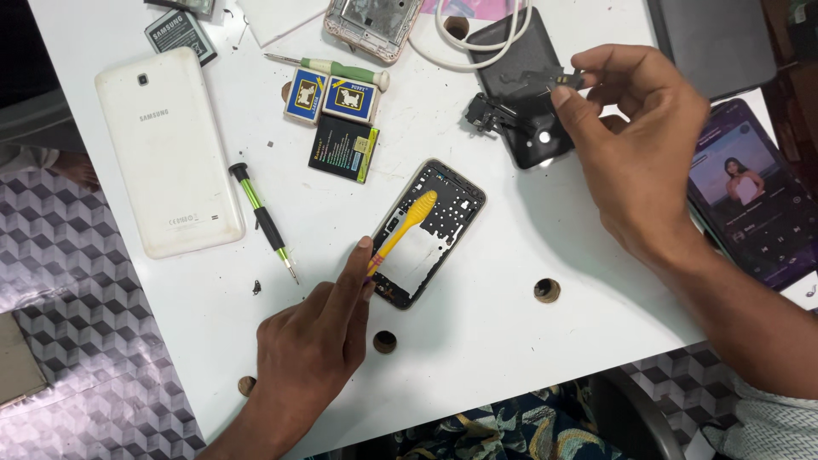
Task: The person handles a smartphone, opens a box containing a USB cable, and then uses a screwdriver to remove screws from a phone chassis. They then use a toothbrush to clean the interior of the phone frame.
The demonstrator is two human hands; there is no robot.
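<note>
On the tabletop (477,324), your left hand (311,349) pinches a yellow brush (407,223) lying diagonally along the open phone frame (430,230), head up-right. Your right hand (635,145), farther away, pinches a small dark part (569,79) above the black phone cover (524,94).

Far of centre on my bench sit two small square blue-and-yellow boxes (332,96), with a black battery's yellow-edged label (343,147) just near of them. At the right edge, a phone's lit screen (755,192) glows purple.
</note>
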